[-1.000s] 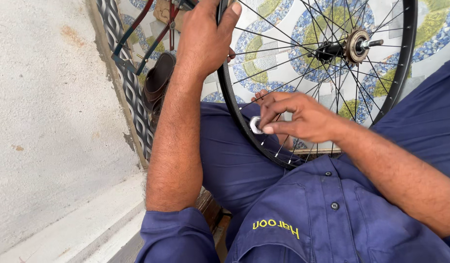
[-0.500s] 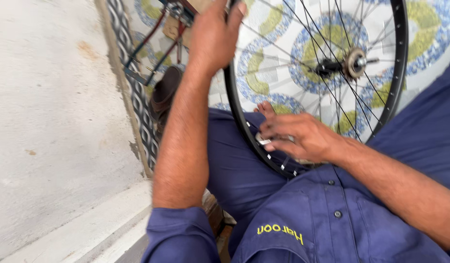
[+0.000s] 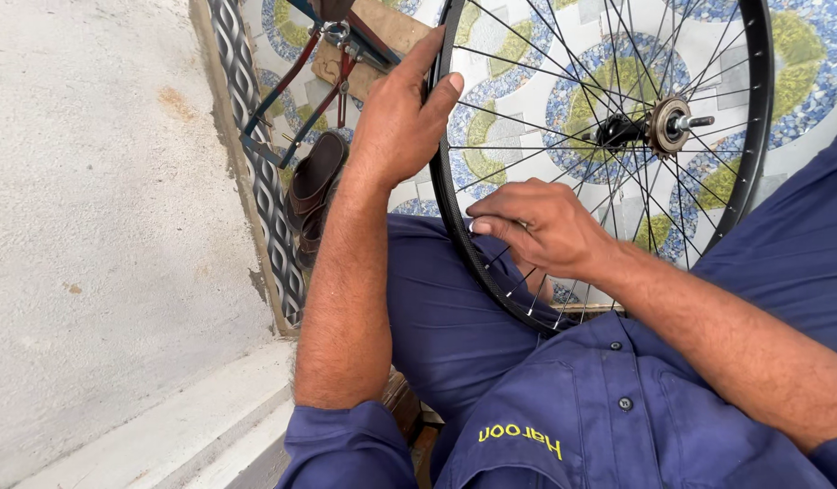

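**Both hands on a bare bicycle wheel held over the lap**

A black bicycle wheel (image 3: 749, 136), without a tyre, stands nearly upright across the person's lap, its lower rim resting against the blue-trousered thigh (image 3: 446, 308). Thin spokes run from the rim to the metal hub (image 3: 665, 125), whose axle end sticks out toward the right.

The left hand (image 3: 402, 118) grips the rim on its left side: the palm lies against the outside, the thumb is stretched up along the rim, and the fingers curl round to the inside, loosely closed on it. The right hand (image 3: 541, 226) reaches through the lower part of the wheel, knuckles up, with the fingers bent and drawn together at the spokes just inside the rim. Whether the fingertips pinch anything small cannot be told, as the hand covers them.

Beneath the wheel lies a patterned tile floor (image 3: 518, 81) in blue, green and white. Near the floor's left edge a brown sandal (image 3: 312, 181) lies beside a red and blue metal frame (image 3: 296, 81). A grey concrete wall (image 3: 101, 226) fills the left.
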